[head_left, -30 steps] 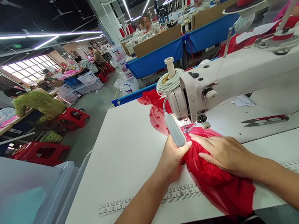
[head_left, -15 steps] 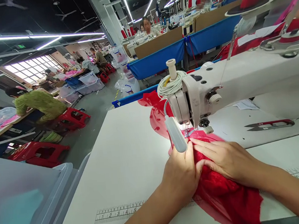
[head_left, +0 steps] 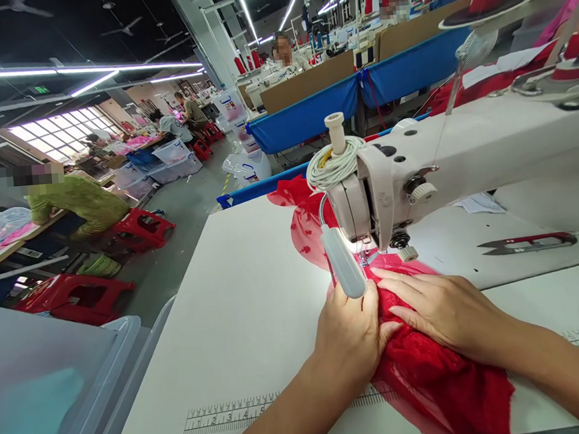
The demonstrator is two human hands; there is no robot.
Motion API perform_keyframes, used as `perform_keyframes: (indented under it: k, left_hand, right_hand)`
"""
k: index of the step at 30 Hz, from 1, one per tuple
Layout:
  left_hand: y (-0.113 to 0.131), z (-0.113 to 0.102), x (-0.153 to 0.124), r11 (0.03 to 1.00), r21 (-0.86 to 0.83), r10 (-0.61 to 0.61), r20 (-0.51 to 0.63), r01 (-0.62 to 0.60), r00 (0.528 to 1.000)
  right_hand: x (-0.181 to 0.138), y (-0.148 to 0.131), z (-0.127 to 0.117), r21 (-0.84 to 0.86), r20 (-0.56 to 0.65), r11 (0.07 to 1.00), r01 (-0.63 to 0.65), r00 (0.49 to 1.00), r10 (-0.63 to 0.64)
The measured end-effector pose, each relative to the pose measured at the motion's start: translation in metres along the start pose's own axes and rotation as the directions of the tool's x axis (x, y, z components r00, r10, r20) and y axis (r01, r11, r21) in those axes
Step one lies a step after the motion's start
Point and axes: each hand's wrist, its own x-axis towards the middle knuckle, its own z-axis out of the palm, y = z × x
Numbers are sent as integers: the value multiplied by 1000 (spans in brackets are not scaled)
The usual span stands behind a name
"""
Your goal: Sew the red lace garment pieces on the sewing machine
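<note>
- The foot [head_left: 364,259] is taken as the clock's middle. The red cloth [head_left: 447,378] is laid on the table [head_left: 246,300], spread from 10 o'clock, by the foot, to 5 o'clock.
- At 4 o'clock, the cloth is pressed down by the right hand [head_left: 439,305], laid flat with its thumb a little apart, perhaps so the folds are held smooth.
- At 7 o'clock, the cloth's edge is touched by the left hand [head_left: 349,336], maybe so it is lined up. Whether it is pinched underneath cannot be told.
- Some left fingertips are hidden by the lamp [head_left: 344,266] at 9 o'clock, likely put there so the needle spot is lit.
- The way at 2 o'clock is blocked by the sewing machine [head_left: 465,153].
- Snips [head_left: 529,244] are left at 3 o'clock, apart from the hands.
- At 8 o'clock, a printed ruler [head_left: 225,416] is partly covered by the left arm.
</note>
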Motion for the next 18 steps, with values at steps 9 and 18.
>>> perform_keyframes:
  k: [9,18]
  left_hand:
    - [-3,0,2,998,53,26,-22,-24,999]
    - [-2,-1,4,999,42,30,-7,-29,1000]
  right_hand:
    - [4,-1,-2,-29,-32,1000,-9,999,8]
    - [5,-1,-2,-34,-35,999,-27,999,26]
